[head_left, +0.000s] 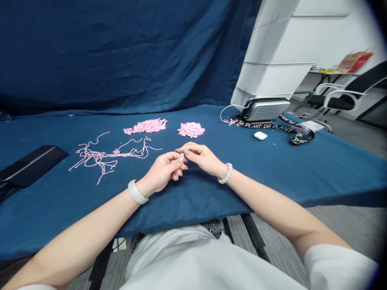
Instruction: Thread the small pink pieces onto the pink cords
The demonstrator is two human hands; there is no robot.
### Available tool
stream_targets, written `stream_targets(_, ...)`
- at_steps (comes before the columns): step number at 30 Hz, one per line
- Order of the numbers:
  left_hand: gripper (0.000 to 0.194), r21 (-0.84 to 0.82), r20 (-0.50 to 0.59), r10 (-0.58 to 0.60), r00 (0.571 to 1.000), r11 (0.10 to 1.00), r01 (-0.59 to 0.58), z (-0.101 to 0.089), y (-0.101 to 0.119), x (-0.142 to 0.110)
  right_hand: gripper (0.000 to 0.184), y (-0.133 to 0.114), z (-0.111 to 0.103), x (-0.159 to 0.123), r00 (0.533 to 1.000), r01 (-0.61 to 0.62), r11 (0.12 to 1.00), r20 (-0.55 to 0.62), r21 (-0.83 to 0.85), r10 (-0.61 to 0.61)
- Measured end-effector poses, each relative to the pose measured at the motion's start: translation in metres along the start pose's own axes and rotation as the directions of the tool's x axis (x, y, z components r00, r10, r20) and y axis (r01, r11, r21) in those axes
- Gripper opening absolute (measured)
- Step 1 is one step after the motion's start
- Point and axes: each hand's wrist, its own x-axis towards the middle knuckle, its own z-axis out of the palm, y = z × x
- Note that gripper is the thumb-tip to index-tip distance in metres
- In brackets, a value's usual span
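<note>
Both hands meet over the blue cloth table (272,173). My left hand (161,171) is closed in a pinch on a short piece of pink yarn (181,158). My right hand (201,157) pinches the same piece from the other side, fingertips touching the left ones. A tangle of loose pink yarn strands (105,155) lies to the left of the hands. Two heaps of small pink yarn pieces sit farther back, a wider one (146,126) and a rounder one (191,129).
A black flat case (30,164) lies at the left edge. At the back right are a silver ribbed case (266,109), a black printed lanyard (272,126) and a white earbud case (260,135). An office chair (341,96) stands beyond the table.
</note>
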Motion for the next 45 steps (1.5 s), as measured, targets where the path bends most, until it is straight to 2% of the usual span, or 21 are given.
stream_targets(5,0.030,-0.066,0.045,-0.055,0.997,0.996,0.058,0.000,0.002,-0.002,0.064,0.005,-0.003,0.001,0.988,-0.006,0.998,0.153,0.063,-0.004)
stream_targets(13,0.032,-0.034,0.090,-0.128,0.988,0.991,0.132,0.004,0.006,-0.003,0.053,0.003,-0.003,-0.001,0.974,-0.060,0.983,0.225,0.171,0.020)
stream_targets(16,0.032,-0.012,0.086,-0.124,0.989,0.992,0.125,0.005,0.005,-0.003,0.053,0.006,-0.001,0.000,0.981,-0.077,0.972,0.192,0.223,0.034)
stream_targets(24,0.025,-0.099,0.035,-0.160,0.986,0.982,0.163,-0.001,0.000,0.002,0.059,0.012,0.006,0.004,0.990,-0.127,0.960,-0.030,0.250,0.139)
stream_targets(29,0.025,-0.034,0.006,-0.198,0.980,0.980,0.198,-0.004,-0.004,0.005,0.060,0.015,0.010,0.005,0.988,-0.124,0.982,-0.079,0.140,0.135)
stream_targets(34,0.023,0.005,0.035,-0.101,0.994,0.995,0.101,-0.007,-0.008,0.006,0.060,0.014,0.010,0.005,0.991,-0.107,0.993,-0.079,0.045,0.110)
stream_targets(38,0.023,0.044,0.054,-0.085,0.995,0.996,0.083,-0.009,-0.009,0.006,0.055,0.009,0.010,0.004,0.991,-0.083,0.995,-0.113,-0.056,0.077)
stream_targets(42,0.024,0.048,0.066,-0.084,0.994,0.996,0.081,-0.008,-0.010,0.007,0.049,0.011,0.009,0.003,0.987,0.011,0.973,-0.152,-0.230,-0.047)
stream_targets(45,0.025,0.084,0.033,-0.081,0.996,0.993,0.078,-0.007,-0.011,0.008,0.045,0.017,0.006,0.003,0.967,0.126,0.899,-0.149,-0.420,-0.205)
